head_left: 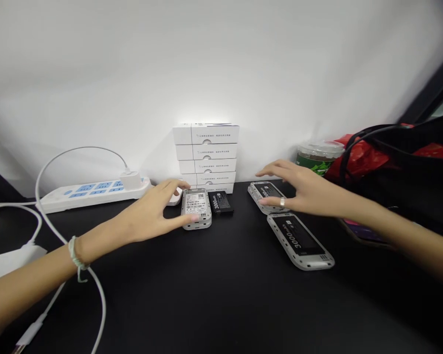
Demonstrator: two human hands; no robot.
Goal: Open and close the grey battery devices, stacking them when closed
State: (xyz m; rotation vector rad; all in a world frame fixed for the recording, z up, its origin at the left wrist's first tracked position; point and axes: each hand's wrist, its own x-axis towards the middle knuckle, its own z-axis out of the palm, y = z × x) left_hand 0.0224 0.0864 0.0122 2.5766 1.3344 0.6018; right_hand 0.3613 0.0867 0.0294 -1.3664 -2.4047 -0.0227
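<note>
My left hand (151, 212) has its fingers spread around a grey-framed pocket device (196, 209) with a white label, and the thumb touches its near end. Just right of that device lies a loose black 3000mAh battery (220, 202). A small white object (175, 197) is partly hidden behind my left fingers. My right hand (302, 191), open with a ring on one finger, is over a second grey-framed device (266, 195), partly covering it. Nearer me, a third device (300, 241) lies apart from my right hand, with a black 3000mAh battery fitted in it.
White boxes (205, 157) are stacked against the wall. On the left are a white power strip (94, 194), a plugged-in charger (130, 180) and a white cable (55, 221). A jar (319, 157) and red and black bags (387, 157) stand at the right.
</note>
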